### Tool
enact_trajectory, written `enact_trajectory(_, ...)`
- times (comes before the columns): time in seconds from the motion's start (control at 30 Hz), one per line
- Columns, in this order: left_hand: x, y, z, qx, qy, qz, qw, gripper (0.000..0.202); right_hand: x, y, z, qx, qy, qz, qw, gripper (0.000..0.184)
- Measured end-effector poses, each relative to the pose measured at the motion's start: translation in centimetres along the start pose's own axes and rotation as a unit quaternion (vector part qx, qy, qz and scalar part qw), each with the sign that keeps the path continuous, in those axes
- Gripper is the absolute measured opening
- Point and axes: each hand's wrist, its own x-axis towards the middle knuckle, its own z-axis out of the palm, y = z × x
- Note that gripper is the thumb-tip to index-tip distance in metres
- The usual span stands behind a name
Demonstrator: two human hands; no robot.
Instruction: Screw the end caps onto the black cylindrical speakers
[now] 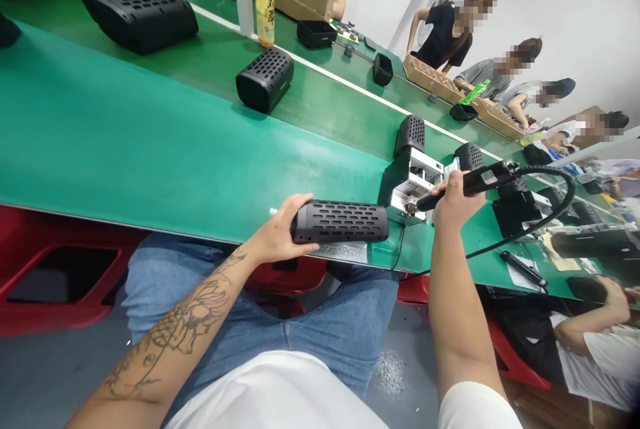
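My left hand grips one end of a black speaker housing with slotted holes, which lies sideways near the front edge of the green bench. In my right hand is a black electric screwdriver, its cable curving off to the right. The screwdriver's tip points left, at the front of a white and black screw feeder. Whether the tip touches the feeder or a screw, I cannot tell.
More black housings stand on the green conveyor belt beyond the bench. A drink bottle stands by a white post. Co-workers sit along the far side with cardboard boxes. Another person's hand is at the right.
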Motion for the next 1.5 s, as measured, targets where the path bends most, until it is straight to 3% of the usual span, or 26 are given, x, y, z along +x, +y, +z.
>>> enact_trajectory(0.13,-0.1,-0.1,0.1,0.003,-0.008,0.0,1.0,0.115,-1.0,0.3,-1.3,0.024,-0.037,0.021,0.999,0.057)
enact_trajectory(0.27,-0.1,-0.1,0.0,0.006,-0.021,0.002,1.0,0.122,-2.8,-3.7,-0.8,0.054,-0.059,0.034,0.996,0.054)
enact_trajectory(0.33,-0.2,-0.1,0.1,0.005,-0.024,0.004,1.0,0.125,-4.5,-6.6,0.4,0.103,-0.081,0.032,0.991,0.051)
enact_trajectory(0.43,-0.3,-0.4,0.3,0.003,-0.015,0.011,1.0,0.124,-8.2,-10.9,3.3,0.197,-0.185,0.029,0.962,0.06)
enact_trajectory(0.57,-0.2,-0.5,0.5,-0.002,-0.006,0.019,1.0,0.123,-13.2,-13.7,7.9,0.274,-0.305,0.051,0.91,0.06)
enact_trajectory(0.67,-0.1,-0.3,0.6,-0.016,-0.004,0.021,1.0,0.126,-15.2,-13.6,10.2,0.288,-0.342,0.085,0.89,0.062)
enact_trajectory(0.77,0.0,-0.2,0.8,-0.027,0.001,0.021,0.999,0.128,-16.1,-12.6,11.3,0.286,-0.361,0.116,0.88,0.062)
enact_trajectory(1.0,0.2,-0.4,0.9,-0.033,0.0,0.006,0.999,0.131,-16.9,-11.5,11.0,0.279,-0.39,0.158,0.863,0.053)
enact_trajectory(1.2,0.3,-0.2,0.9,-0.021,0.004,0.019,1.0,0.122,-17.1,-11.3,11.2,0.264,-0.428,0.184,0.845,0.06)
enact_trajectory(1.4,0.3,0.1,0.7,-0.013,-0.006,-0.013,1.0,0.121,-17.1,-10.9,11.5,0.293,-0.456,0.166,0.824,0.057)
enact_trajectory(1.5,0.5,0.3,0.7,-0.009,-0.007,-0.027,1.0,0.12,-17.4,-10.3,11.4,0.281,-0.461,0.159,0.827,0.057)
